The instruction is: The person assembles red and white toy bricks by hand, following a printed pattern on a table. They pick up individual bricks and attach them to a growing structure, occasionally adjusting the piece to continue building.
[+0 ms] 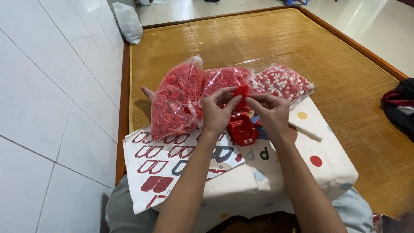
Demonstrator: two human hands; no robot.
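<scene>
Pinching a small red brick piece [241, 92] between them, the left hand [217, 113] and right hand [271, 113] close on it above a red brick build [243, 128], seemingly resting on a dotted cushion [319, 168]; bags of bricks [177, 97] lie behind.

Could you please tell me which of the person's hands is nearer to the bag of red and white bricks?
Right. The right hand sits just below-left of the bag of red and white bricks; the left hand is farther left.
</scene>
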